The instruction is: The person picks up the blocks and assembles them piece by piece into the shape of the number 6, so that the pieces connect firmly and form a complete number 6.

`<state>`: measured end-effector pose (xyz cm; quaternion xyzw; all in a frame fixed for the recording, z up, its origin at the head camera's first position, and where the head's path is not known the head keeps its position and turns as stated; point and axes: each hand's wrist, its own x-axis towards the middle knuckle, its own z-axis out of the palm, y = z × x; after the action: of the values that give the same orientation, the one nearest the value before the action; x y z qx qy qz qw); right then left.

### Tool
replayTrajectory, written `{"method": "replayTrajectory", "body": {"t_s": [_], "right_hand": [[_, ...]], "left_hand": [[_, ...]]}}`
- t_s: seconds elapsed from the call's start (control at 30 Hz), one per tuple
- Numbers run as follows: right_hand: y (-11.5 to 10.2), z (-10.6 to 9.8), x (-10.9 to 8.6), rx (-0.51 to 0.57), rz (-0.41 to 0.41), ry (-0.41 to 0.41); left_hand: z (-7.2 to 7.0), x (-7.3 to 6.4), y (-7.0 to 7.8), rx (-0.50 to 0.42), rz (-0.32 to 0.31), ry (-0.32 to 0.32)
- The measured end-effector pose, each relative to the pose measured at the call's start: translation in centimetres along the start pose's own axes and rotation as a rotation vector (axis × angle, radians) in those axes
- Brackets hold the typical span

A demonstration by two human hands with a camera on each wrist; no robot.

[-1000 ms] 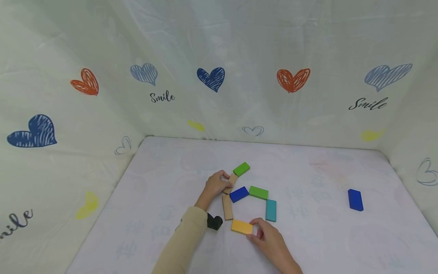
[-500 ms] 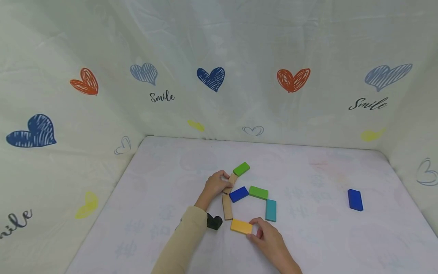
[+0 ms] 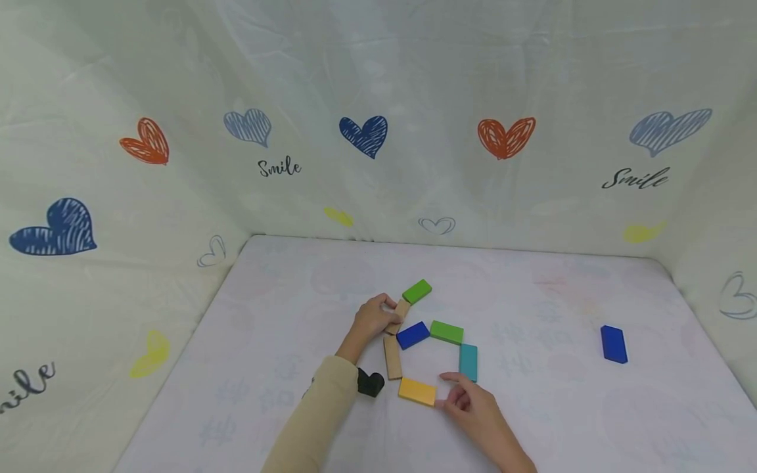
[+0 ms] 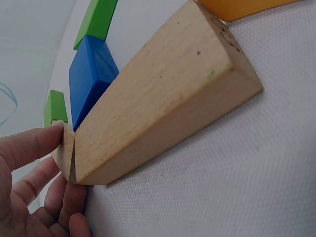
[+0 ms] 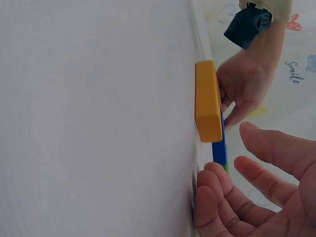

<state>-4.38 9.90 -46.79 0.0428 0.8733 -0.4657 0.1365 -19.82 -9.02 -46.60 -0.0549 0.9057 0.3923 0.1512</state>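
My left hand [image 3: 372, 318] pinches a plain wooden block [image 3: 403, 311] between thumb and fingers, flat on the table. A second plain wooden block [image 3: 393, 358] meets its near end and fills much of the left wrist view. A blue block [image 3: 413, 336] touches the wooden ones at their joint. A green block [image 3: 447, 332] and a teal block [image 3: 468, 362] carry the line on to the right. Below lies a yellow block [image 3: 417, 391], its left corner by the second wooden block. Beside its right end is my right hand [image 3: 476, 410], fingers parted and holding nothing.
Another green block [image 3: 417, 291] touches the far end of the held wooden block. Apart on the right lies a second blue block [image 3: 614, 344]. A dark wrist device [image 5: 248, 25] sits at the left cuff. White cloth walls surround the table [image 3: 532, 407].
My right hand has let go of the yellow block and drawn slightly right, its fingers spreading. The yellow block shifted a touch left before that. My left hand stays in place.
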Motion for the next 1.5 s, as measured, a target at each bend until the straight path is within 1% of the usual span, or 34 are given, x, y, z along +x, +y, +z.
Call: {"method": "replayTrajectory", "body": {"t_s": [0.17,0.33,0.43,0.47,0.53,0.6,0.63,0.67,0.7,0.73,0.77,0.83,0.9,1.0,1.03,1.13,1.3,1.37,1.5], "right_hand": [[0.4,-2.1,-0.1,-0.012,0.039,0.108],[1.6,-5.2,0.0,-0.042,0.051,0.226],[2.7,-7.2,0.2,-0.086,0.078,0.283],[3.2,-7.8,0.2,-0.106,0.092,0.314],[4.2,-9.1,0.4,-0.118,0.141,0.334],[5.8,-10.3,0.7,-0.113,0.173,0.357],[6.8,-10.8,0.9,-0.126,0.191,0.383],[7.9,-11.3,1.2,-0.143,0.214,0.408],[8.9,-11.9,1.5,-0.146,0.24,0.412],[9.8,-12.4,1.7,-0.133,0.259,0.428],[10.6,-12.8,2.0,-0.143,0.282,0.449],[11.4,-13.8,2.2,-0.147,0.335,0.477],[11.3,-14.7,2.1,-0.1,0.385,0.483],[10.2,-15.8,1.6,-0.052,0.447,0.494],[9.8,-16.1,1.4,-0.024,0.468,0.497],[9.2,-16.7,1.1,0.005,0.523,0.524],[9.9,-17.3,1.1,0.044,0.561,0.571],[10.2,-17.5,1.1,0.067,0.578,0.572],[10.8,-17.7,1.3,0.096,0.614,0.547]], "left_hand": [[0.0,0.0,0.0,-0.001,0.002,-0.003],[0.0,0.0,-0.1,0.0,0.005,0.0],[0.0,-0.1,0.0,0.001,0.005,0.0],[0.0,-0.1,-0.1,0.001,0.005,0.0],[0.0,-0.1,0.0,-0.001,0.003,0.001],[-0.1,-0.2,0.0,-0.003,0.003,0.001],[-0.1,-0.2,0.0,-0.003,0.004,0.0],[-0.1,-0.2,0.0,-0.003,0.003,-0.001],[-0.1,-0.2,-0.1,-0.003,0.004,-0.002],[-0.1,-0.2,-0.1,-0.004,0.004,-0.004],[-0.1,-0.2,-0.1,-0.005,0.004,-0.005],[-0.1,-0.2,-0.1,-0.009,0.006,-0.009],[-0.2,-0.2,-0.1,-0.012,0.008,-0.01],[-0.2,-0.2,-0.1,-0.016,0.01,-0.011],[-0.2,-0.2,-0.1,-0.017,0.01,-0.01],[-0.2,-0.2,-0.1,-0.019,0.007,-0.01],[-0.2,-0.1,-0.1,-0.012,0.002,-0.009],[-0.1,-0.1,0.0,-0.01,0.001,-0.01],[-0.1,0.0,0.0,-0.011,-0.001,-0.012]]}}
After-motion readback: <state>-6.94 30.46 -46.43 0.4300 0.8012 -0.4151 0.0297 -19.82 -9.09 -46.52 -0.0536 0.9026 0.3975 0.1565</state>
